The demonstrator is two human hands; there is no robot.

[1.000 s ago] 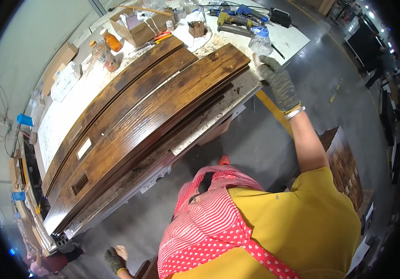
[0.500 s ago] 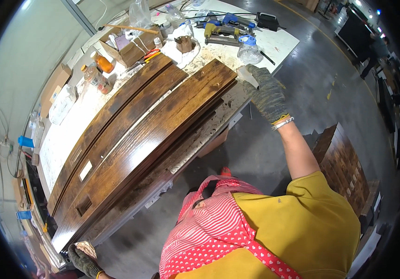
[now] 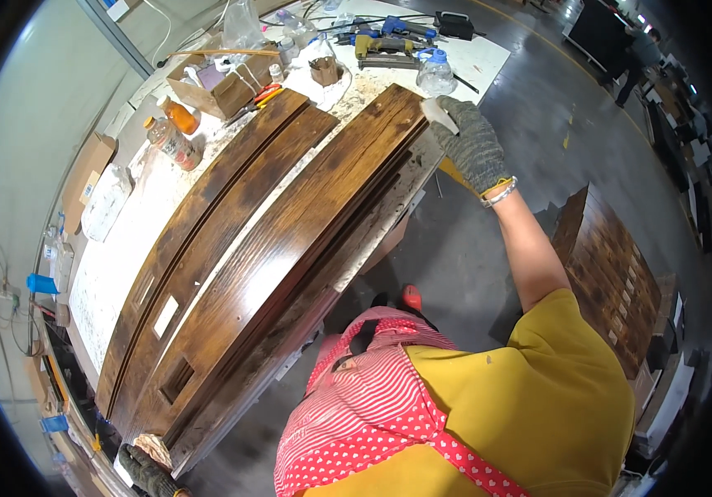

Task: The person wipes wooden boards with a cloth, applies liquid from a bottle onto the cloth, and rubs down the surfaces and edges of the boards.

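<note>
Both hands shifted along board [image 3: 290, 248] ends.

Left hand [image 3: 147, 469] now at plank [image 3: 290, 240] end

The long dark wooden panels [image 3: 265, 248] fill most of the workbench [image 3: 116, 248], leaving bare room only along its far left strip, while a cardboard box [image 3: 223, 83], bottles [image 3: 172, 137] and tools [image 3: 385, 48] crowd the top end.
</note>
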